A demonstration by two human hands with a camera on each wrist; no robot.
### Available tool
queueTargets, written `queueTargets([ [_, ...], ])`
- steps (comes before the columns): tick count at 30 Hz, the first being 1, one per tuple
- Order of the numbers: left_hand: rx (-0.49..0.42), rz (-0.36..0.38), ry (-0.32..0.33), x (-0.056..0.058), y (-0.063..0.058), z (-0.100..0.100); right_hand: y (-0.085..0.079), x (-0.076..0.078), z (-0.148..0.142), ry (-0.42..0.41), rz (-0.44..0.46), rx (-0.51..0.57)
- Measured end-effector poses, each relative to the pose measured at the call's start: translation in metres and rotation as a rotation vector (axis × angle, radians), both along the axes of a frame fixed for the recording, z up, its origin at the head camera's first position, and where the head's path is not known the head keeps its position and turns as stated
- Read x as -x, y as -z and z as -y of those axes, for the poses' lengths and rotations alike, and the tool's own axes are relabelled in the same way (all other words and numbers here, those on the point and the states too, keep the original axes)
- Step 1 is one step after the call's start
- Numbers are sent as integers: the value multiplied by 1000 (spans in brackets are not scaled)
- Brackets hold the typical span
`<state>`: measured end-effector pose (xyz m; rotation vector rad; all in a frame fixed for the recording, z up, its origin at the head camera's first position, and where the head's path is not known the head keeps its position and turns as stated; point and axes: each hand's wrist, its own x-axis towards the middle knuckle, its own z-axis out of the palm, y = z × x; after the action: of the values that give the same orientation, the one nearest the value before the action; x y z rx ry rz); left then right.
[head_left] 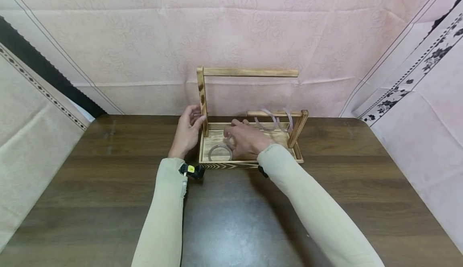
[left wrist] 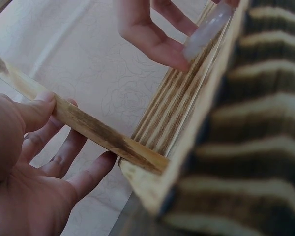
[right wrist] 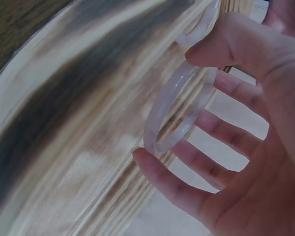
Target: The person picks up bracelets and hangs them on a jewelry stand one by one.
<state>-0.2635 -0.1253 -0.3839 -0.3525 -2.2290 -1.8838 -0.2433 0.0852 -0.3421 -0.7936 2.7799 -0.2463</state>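
Observation:
A wooden bangle stand with a shallow tray (head_left: pixel 206 138) stands at the table's back edge. My left hand (head_left: pixel 186 132) holds its left upright post (head_left: pixel 201 98) between thumb and fingers. Over the tray, my right hand (head_left: pixel 247 136) pinches a pale translucent bangle (right wrist: pixel 162 105), thumb on one side and fingertips on the other. Another bangle (head_left: pixel 210 151) lies in the left part of the tray. Two lilac bangles, a left one (head_left: pixel 269 128) and a right one (head_left: pixel 290 122), hang on the lower bar (head_left: pixel 252 114). My right hand hides part of the tray.
The stand's long upper bar (head_left: pixel 249 72) reaches right from the top of the left post. A shorter right post (head_left: pixel 298 128) carries the lower bar. Pale patterned cloth (head_left: pixel 231 37) hangs close behind. The brown table (head_left: pixel 119 186) extends around the stand.

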Motion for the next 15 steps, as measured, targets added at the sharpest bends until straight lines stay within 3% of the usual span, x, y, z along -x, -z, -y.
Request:
queueTargets([
  [15,-10,0,0,0,1,0,-5,-15,-5,-23,-123,52],
])
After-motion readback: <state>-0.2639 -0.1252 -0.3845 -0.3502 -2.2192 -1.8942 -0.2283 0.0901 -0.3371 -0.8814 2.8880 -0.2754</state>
